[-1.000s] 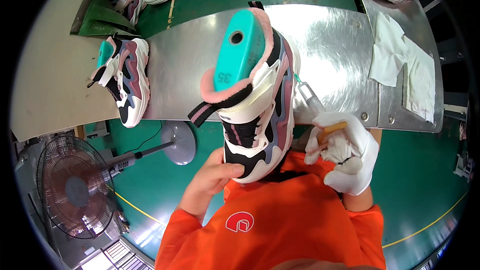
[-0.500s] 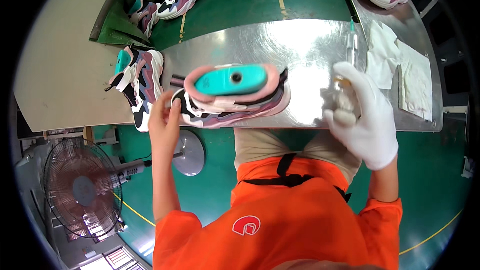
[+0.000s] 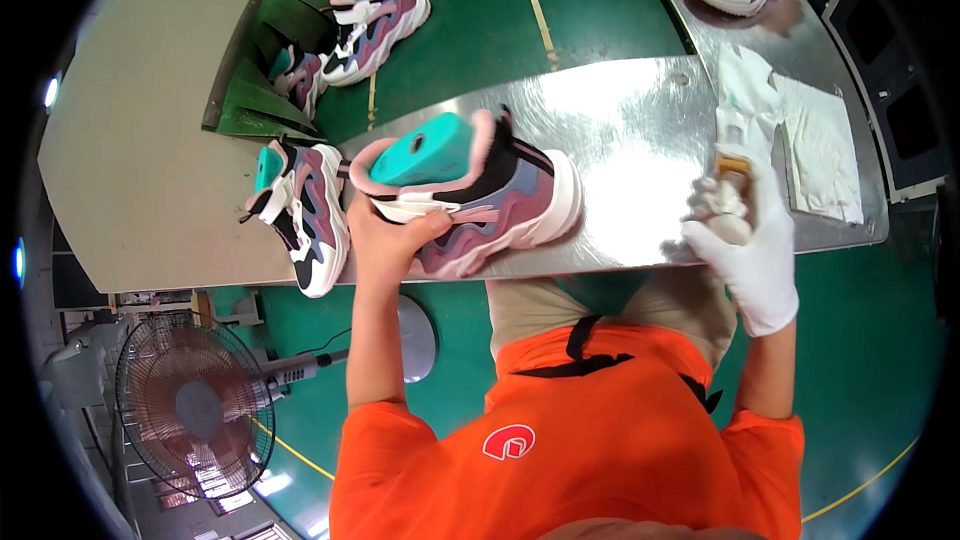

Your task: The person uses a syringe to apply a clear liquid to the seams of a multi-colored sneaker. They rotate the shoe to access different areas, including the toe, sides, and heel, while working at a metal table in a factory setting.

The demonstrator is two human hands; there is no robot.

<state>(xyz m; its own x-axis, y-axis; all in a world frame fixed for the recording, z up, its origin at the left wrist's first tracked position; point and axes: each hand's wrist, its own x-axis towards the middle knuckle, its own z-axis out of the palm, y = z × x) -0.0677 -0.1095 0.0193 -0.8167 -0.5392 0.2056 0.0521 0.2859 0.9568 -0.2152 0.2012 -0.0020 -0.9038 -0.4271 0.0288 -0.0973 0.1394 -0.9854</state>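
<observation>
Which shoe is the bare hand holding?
The sneaker on the shiny metal table, with a teal form inside. The left hand grips its heel end. The other sneakers sit apart, untouched, beside it and on the green belt.

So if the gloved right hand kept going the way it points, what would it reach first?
Probably the white cloth on the metal table; the right hand, holding a small bottle, points up-table toward it, though depth is unclear.
</observation>
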